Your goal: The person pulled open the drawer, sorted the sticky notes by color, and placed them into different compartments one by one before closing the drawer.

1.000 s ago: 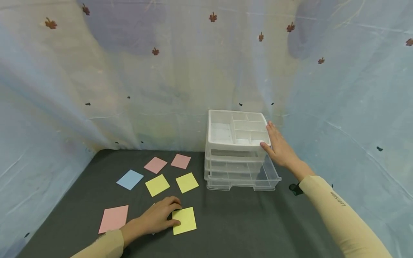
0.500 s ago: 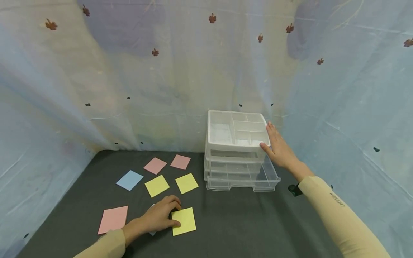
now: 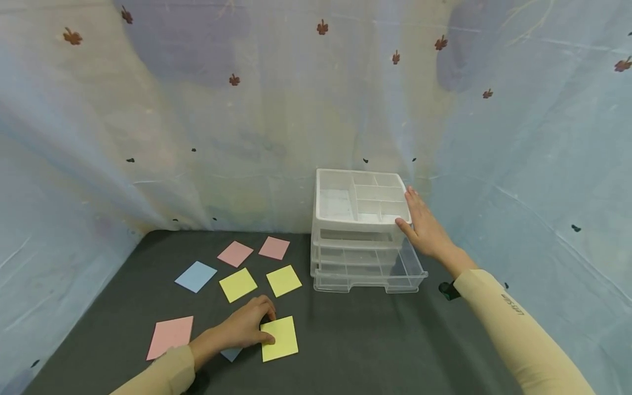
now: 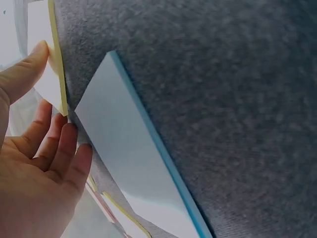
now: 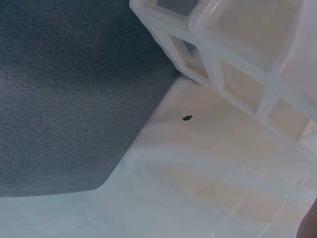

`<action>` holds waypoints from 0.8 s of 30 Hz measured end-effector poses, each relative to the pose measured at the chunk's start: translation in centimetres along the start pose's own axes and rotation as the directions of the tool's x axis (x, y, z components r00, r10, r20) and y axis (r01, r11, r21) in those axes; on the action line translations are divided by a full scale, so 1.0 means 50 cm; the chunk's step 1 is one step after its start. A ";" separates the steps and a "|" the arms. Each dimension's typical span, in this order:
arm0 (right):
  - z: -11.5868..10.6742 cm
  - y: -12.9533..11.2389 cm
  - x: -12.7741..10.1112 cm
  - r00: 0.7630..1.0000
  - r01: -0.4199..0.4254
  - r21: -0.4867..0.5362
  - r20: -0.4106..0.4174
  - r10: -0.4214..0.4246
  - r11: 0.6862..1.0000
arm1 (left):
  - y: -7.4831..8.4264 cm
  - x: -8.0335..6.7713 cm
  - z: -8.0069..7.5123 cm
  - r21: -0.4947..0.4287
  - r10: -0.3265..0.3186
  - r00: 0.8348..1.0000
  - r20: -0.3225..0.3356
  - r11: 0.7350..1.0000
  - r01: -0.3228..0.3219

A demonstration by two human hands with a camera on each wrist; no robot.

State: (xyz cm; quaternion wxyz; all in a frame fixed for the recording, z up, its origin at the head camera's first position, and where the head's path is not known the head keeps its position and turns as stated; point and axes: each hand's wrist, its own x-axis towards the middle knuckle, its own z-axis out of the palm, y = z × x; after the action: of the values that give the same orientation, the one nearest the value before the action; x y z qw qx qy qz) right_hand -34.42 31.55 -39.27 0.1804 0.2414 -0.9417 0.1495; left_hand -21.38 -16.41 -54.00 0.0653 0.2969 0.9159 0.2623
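Observation:
My left hand (image 3: 243, 326) has its thumb and fingers at the left edge of a yellow sticky note pad (image 3: 283, 341), pinching it; the left wrist view shows the thumb on the pad (image 4: 42, 64). Partly under that hand lies a blue sticky note pad (image 3: 231, 354), seen close up as a pale sheet stack (image 4: 131, 134) with a blue side. My right hand (image 3: 428, 233) rests against the right side of a white plastic drawer organizer (image 3: 362, 221), fingers extended, thumb at its front corner. The organizer's clear bottom drawer (image 3: 333, 285) is pulled out.
Two yellow pads (image 3: 238, 285) (image 3: 283, 281), two pink pads (image 3: 235, 254) (image 3: 274, 248) and a blue pad (image 3: 196, 276) lie further back on the dark table (image 3: 365, 351). A larger pink pad (image 3: 170, 336) lies at front left. Patterned curtains (image 3: 276, 126) surround the table.
The left hand has shifted slightly, uncovering more of the blue pad beneath it. The right hand stays on the organizer. The head view has drifted a little.

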 end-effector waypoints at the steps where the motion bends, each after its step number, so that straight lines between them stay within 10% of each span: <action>1: 0.000 -0.001 0.001 1.000 -0.002 -0.003 0.001 0.002 1.000 | 0.003 0.000 -0.003 -0.005 -0.005 1.000 0.003 1.000 0.005; 24: 0.002 0.001 -0.001 1.000 0.002 0.008 -0.006 -0.002 1.000 | 0.025 -0.016 -0.019 -0.298 -0.025 1.000 0.012 0.954 0.027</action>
State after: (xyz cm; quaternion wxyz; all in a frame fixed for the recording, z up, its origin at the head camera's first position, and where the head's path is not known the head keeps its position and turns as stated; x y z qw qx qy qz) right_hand -34.46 31.58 -39.41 0.1825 0.2426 -0.9403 0.1537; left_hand -20.36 -16.43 -52.54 0.1165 0.2727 0.8694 0.3952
